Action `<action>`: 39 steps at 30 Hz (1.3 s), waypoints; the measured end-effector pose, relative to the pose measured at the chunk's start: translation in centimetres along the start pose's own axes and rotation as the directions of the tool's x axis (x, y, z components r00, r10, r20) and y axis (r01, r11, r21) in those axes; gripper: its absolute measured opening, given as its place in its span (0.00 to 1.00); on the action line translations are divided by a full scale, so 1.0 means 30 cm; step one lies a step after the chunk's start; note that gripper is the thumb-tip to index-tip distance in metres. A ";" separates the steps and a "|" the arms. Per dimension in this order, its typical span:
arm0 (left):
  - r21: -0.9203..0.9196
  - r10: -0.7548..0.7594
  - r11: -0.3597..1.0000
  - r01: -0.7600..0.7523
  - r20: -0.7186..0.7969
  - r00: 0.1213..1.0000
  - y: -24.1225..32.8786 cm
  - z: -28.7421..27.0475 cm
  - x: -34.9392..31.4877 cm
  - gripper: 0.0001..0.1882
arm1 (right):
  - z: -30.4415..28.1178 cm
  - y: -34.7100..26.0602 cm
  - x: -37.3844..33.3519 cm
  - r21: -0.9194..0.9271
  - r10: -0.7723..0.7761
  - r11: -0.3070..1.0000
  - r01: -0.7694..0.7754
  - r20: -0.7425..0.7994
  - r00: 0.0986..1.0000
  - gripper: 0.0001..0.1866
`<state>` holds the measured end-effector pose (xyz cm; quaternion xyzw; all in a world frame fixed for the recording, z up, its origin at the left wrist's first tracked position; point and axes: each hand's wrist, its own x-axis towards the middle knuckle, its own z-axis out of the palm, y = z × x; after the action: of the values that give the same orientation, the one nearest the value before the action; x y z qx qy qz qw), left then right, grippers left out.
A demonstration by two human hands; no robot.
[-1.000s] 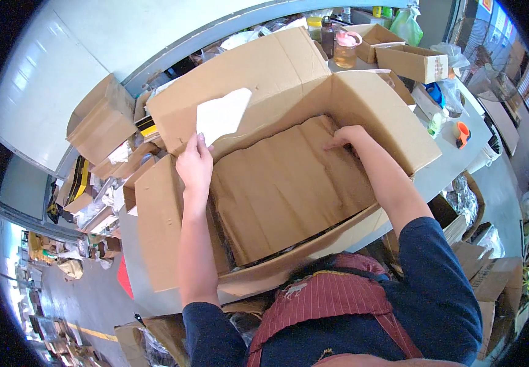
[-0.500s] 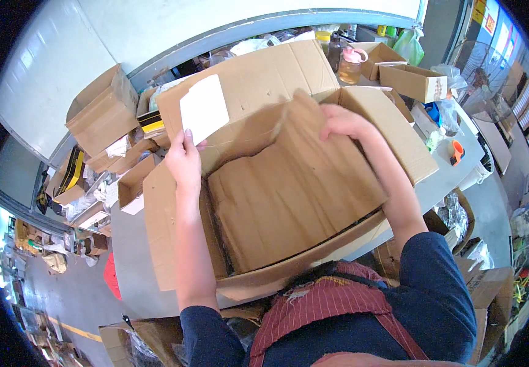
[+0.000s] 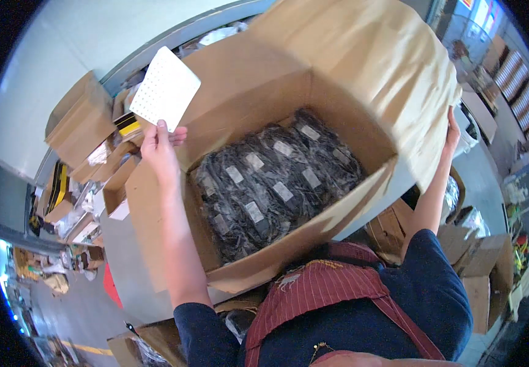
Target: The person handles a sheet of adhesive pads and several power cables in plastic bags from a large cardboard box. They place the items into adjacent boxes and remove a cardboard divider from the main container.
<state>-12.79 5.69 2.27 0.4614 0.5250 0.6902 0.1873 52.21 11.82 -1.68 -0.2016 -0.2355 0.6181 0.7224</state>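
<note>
In my left hand (image 3: 161, 151) a white sheet (image 3: 167, 90) with rows of small marks is pinched between thumb and fingers, above the left side of an open cardboard box (image 3: 355, 104). My right hand (image 3: 452, 131) grips the outer edge of a large brown paper sheet (image 3: 393, 61), raised over the box's right and far corner. Inside the box lie several black bundles (image 3: 270, 183) in clear plastic with pale labels, packed closely. The brown sheet hides the box's right flap. My right fingers are partly out of sight at the sheet's edge.
The box rests on a grey table (image 3: 120, 244). An open carton (image 3: 84, 116) and smaller boxes stand to the left. Another open carton (image 3: 484, 269) is at the lower right, beside my right arm. A fan (image 3: 460, 52) stands at the far right.
My right hand has lifted the brown sheet out of the box and swung it up to the right, uncovering the black bundles. The left hand has shifted slightly left, still holding the white sheet.
</note>
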 end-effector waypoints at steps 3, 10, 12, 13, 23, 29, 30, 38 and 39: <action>0.124 -0.033 0.992 0.020 0.100 0.994 -0.029 0.068 -0.039 0.16 | -0.203 -0.154 -0.118 0.306 -0.033 0.951 -0.053 0.268 0.963 0.24; 0.648 -0.109 0.725 -0.232 0.441 0.891 -0.084 0.162 -0.153 0.13 | -0.457 -0.450 -0.492 0.297 -0.490 0.753 0.587 -0.342 0.802 0.09; 0.665 -0.154 0.702 -0.254 0.491 0.858 -0.104 0.179 -0.166 0.13 | -0.435 -0.510 -0.601 0.195 -0.564 0.689 0.698 -0.460 0.686 0.08; 0.677 -0.181 0.685 -0.269 0.516 0.837 -0.117 0.187 -0.167 0.13 | -0.459 -0.557 -0.664 0.228 -0.577 0.666 0.710 -0.446 0.684 0.08; 0.638 -0.181 0.671 -0.379 0.636 0.750 -0.163 0.228 -0.224 0.13 | -0.469 -0.685 -1.000 -0.340 -0.605 0.796 0.501 -0.470 0.643 0.07; 0.637 -0.233 0.695 -0.335 0.639 0.733 -0.177 0.240 -0.242 0.14 | -0.572 -0.480 -1.011 -0.474 -0.204 0.859 -0.194 -0.664 0.720 0.12; 0.633 -0.236 0.703 -0.325 0.638 0.733 -0.181 0.245 -0.247 0.14 | -0.617 -0.416 -0.999 -0.456 -0.211 0.872 -0.179 -0.679 0.703 0.13; 0.639 -0.207 0.690 -0.342 0.626 0.752 -0.159 0.226 -0.242 0.15 | -0.947 0.029 -0.818 -0.283 -0.004 0.872 -0.400 -0.820 0.572 0.12; 0.655 -0.194 0.654 -0.379 0.630 0.752 -0.151 0.224 -0.240 0.15 | -0.925 0.082 -0.788 -0.308 -0.029 0.887 -0.345 -0.781 0.624 0.13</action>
<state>-4.59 5.77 -4.82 0.7337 0.6353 0.2134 0.1119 63.65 -11.17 -27.70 -0.6186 -0.0174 0.4681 0.6308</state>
